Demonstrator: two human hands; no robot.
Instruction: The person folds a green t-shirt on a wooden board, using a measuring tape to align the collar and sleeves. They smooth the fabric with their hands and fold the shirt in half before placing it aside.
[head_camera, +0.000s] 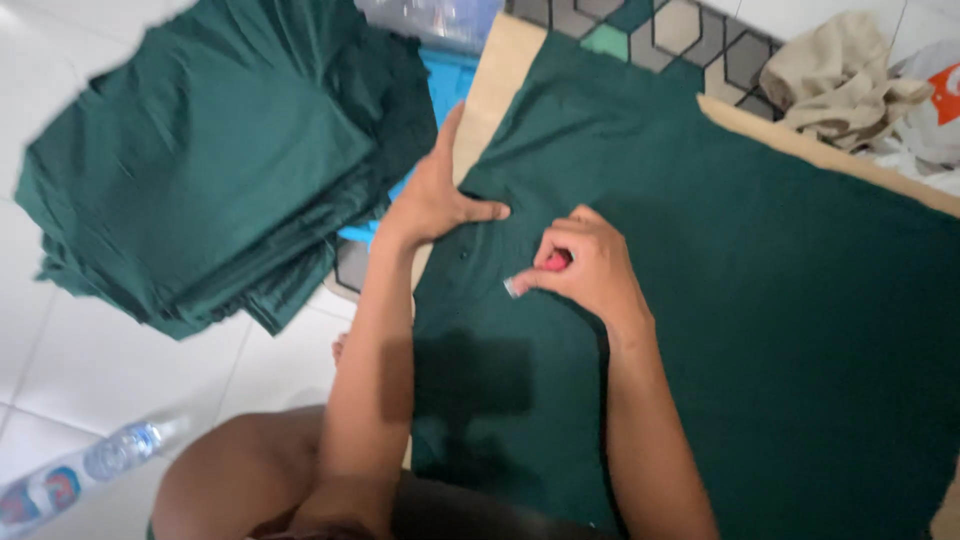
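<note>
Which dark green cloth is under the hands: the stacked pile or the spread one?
The spread dark green cloth on the right, lying flat on the tan board; the folded dark green pile sits untouched at left.

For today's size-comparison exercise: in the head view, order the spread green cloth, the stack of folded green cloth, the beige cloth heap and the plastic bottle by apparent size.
1. spread green cloth
2. stack of folded green cloth
3. beige cloth heap
4. plastic bottle, though cut off by the frame edge, so unsure.
</note>
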